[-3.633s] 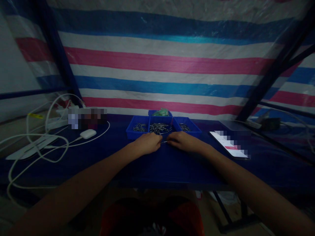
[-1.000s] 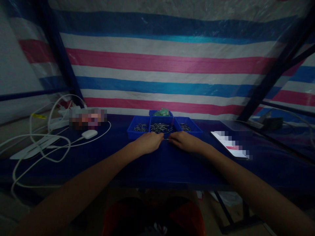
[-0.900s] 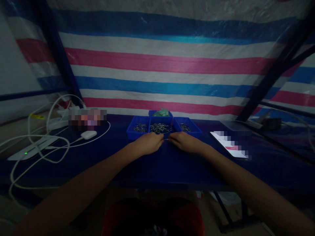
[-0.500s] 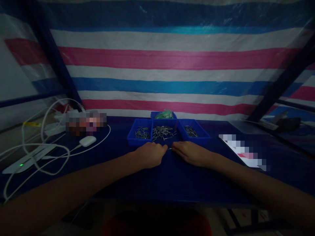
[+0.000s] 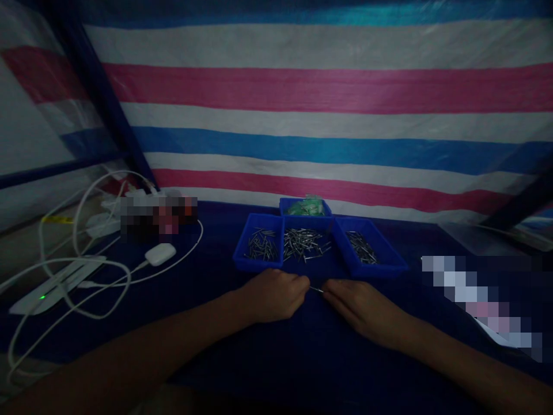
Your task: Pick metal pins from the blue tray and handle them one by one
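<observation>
Between my two hands spans a thin metal pin [image 5: 317, 289], shaped like a nail or rivet; its exact kind is too small to make out. My left hand [image 5: 279, 295] pinches one end with closed fingers. At the other end, my right hand [image 5: 360, 305] has its fingers closed on it too. Just beyond the hands lies a loose pile of similar metal pins [image 5: 305, 243]. A blue bin [image 5: 258, 267] on the left and another blue bin [image 5: 380, 268] on the right hold more such pieces.
Behind the pile stands a third blue bin [image 5: 306, 220] with a green plastic bag [image 5: 309, 206]. White cables [image 5: 125, 282], a power strip [image 5: 56, 288] and a white charger [image 5: 160, 254] lie at left. A blurred-out flat object [image 5: 479, 305] is at right.
The camera view has shifted and tilted down, so the bins and hands appear lower, larger and further right. Both hands keep hold of the pin, and more of it shows between them.
</observation>
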Demonstrator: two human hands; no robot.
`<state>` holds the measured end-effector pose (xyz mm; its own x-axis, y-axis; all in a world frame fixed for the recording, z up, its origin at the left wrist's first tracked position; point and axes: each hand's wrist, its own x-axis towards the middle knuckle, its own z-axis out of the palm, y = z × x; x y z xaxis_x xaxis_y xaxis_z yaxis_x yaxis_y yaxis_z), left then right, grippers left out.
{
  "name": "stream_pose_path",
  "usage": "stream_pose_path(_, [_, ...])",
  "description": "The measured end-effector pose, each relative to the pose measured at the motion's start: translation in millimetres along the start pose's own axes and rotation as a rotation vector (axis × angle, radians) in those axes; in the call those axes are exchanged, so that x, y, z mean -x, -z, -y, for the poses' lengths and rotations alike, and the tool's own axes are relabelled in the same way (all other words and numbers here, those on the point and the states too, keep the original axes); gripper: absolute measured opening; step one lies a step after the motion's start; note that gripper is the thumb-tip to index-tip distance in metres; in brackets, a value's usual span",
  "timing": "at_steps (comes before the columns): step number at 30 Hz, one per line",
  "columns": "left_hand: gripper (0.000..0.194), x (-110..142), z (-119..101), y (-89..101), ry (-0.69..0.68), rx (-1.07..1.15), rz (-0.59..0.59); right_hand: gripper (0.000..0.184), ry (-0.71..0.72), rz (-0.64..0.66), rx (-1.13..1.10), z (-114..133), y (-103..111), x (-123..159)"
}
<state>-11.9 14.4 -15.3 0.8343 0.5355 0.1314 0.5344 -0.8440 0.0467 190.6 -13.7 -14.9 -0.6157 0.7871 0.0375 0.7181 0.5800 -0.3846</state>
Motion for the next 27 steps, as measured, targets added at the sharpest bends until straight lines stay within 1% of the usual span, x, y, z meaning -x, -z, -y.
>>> stream_pose_path(6, [0.019,1.8,-2.1,1.9,-0.024,0.068,-0.020,0.025,-0.031,-0.001,-0.074,-1.1,2.3,-2.2])
stream_pose_path(8, [0.022,2.0,-2.7,1.0,-0.006,0.078,-0.030,0.026,-0.020,0.004,-0.094,-0.9,3.0,-2.5])
stream_pose_path(14, [0.028,0.7,-0.8,-4.7,0.025,0.055,-0.029,0.028,-0.020,-0.047,-0.025,-2.6,2.9,-6.3])
stream_pose_path(16, [0.032,-0.2,-0.8,-6.6,0.034,0.016,-0.025,0.029,0.005,-0.053,-0.022,-3.7,3.0,-5.9])
stream_pose_path(19, [0.034,-1.6,-2.1,-8.0,0.032,0.000,-0.021,0.026,0.073,-0.058,-0.010,-5.4,3.6,-2.5])
stream_pose_path(21, [0.035,-2.0,-3.3,-7.2,0.035,-0.010,-0.026,0.024,0.092,-0.059,-0.008,-6.2,4.3,-0.3])
stream_pose_path(24, [0.036,-2.5,-4.0,-1.8,0.007,-0.033,0.014,0.025,0.086,-0.042,-0.025,-6.2,7.2,-0.1])
stream_pose_path(27, [0.036,-5.1,-2.7,8.0,-0.025,0.025,0.088,0.025,0.109,0.008,-0.031,-4.5,12.1,-2.6])
